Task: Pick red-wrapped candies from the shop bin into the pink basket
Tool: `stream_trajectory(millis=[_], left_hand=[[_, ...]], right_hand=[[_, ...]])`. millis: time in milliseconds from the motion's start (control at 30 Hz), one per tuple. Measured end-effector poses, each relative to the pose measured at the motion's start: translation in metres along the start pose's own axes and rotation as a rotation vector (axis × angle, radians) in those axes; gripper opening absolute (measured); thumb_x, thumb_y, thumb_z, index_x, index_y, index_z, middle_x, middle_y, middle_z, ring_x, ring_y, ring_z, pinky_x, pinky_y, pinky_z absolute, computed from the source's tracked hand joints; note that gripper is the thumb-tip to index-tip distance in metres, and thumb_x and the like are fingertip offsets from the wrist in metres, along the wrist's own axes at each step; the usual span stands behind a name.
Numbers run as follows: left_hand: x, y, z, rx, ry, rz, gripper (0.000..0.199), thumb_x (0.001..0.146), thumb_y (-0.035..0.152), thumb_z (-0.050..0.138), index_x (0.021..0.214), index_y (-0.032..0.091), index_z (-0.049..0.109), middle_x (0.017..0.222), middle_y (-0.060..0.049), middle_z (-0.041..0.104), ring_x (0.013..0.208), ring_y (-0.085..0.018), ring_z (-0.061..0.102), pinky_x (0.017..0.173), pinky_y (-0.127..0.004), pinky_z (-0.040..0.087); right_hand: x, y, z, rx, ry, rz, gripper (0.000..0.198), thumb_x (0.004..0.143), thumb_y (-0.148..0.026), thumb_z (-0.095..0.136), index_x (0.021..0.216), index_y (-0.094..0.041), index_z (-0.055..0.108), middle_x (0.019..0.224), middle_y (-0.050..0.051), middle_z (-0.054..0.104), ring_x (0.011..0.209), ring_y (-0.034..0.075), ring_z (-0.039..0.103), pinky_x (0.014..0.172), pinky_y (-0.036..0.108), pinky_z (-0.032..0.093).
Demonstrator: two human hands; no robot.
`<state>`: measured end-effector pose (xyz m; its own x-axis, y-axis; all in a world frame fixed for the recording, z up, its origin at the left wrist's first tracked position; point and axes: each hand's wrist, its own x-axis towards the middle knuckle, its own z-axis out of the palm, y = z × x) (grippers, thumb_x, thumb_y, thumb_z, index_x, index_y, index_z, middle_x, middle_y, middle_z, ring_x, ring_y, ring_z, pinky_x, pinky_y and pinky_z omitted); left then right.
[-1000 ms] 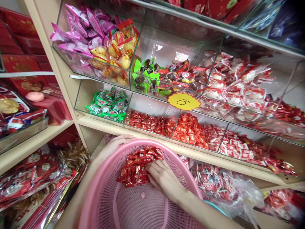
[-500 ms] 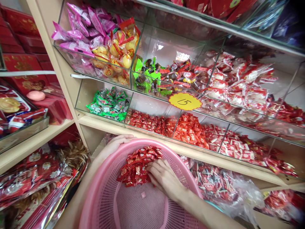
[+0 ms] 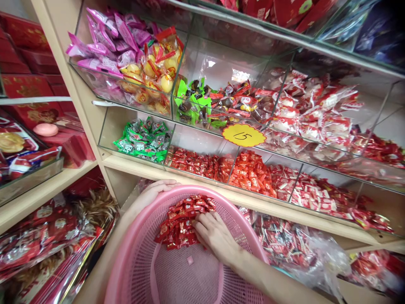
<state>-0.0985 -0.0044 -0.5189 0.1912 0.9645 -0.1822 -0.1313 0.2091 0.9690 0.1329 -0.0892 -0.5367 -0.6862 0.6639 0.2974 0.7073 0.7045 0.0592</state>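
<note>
A: Where is the right hand (image 3: 214,234)?

B: Inside the pink mesh basket (image 3: 164,274), palm down, fingers spread flat against the right edge of a heap of red-wrapped candies (image 3: 182,221). It presses on them but is not clamped round anything.

A: And the left hand (image 3: 155,190)?

B: It grips the basket's far rim from outside, fingers curled together over the pink edge, at the upper left of the rim.

A: How does the heap lie?

B: It sits on the far side of the basket floor, against the wall nearest the shelf. Its long axis runs from the lower left, near the basket's middle, up to the upper right at the rim. The single wrappers point every which way. One small pink square piece (image 3: 190,260) lies apart from the heap on the mesh, nearer the person.

A: What is behind the basket?

B: A wooden shelf (image 3: 133,166) carrying clear glass bins. In the lower row, from left: green-wrapped candies (image 3: 144,139), then dark red candies (image 3: 198,162), then orange-red candies (image 3: 251,173), then red-and-white ones (image 3: 316,196). A yellow price tag (image 3: 244,135) reading 15 is stuck on the glass above them.

A: The upper row?

B: Pink packets (image 3: 107,38) at the left, yellow round sweets (image 3: 152,76) in clear wrap beside them, then a mix with bright green wrappers (image 3: 193,103).
</note>
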Motion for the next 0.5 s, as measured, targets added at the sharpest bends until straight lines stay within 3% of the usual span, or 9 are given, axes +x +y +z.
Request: stream_trajectory(millis=[300,500], left_hand=[[-0.0043,0.0085,-0.0003,0.148,0.014,0.093,0.03,0.057,0.028,0.062,0.082,0.017,0.072,0.12,-0.007,0.062,0.12,-0.026,0.049,0.105,-0.034,0.034],[-0.0057,0.0069,0.0001,0.151,-0.003,0.079,0.032,0.06,0.027,0.062,0.089,0.017,0.071,0.122,-0.007,0.061,0.123,-0.025,0.047,0.101,-0.032,0.038]], right_hand=[[0.0057,-0.0005,0.0017,-0.043,0.01,0.093,0.014,0.09,-0.019,0.048,0.077,-0.019,0.05,0.078,-0.001,0.054,0.073,0.014,0.048,0.071,0.029,0.032],[0.0037,-0.0023,-0.0011,-0.026,-0.012,0.112,0.012,0.089,-0.02,0.049,0.077,-0.019,0.049,0.079,-0.001,0.054,0.073,0.013,0.05,0.07,0.028,0.032]])
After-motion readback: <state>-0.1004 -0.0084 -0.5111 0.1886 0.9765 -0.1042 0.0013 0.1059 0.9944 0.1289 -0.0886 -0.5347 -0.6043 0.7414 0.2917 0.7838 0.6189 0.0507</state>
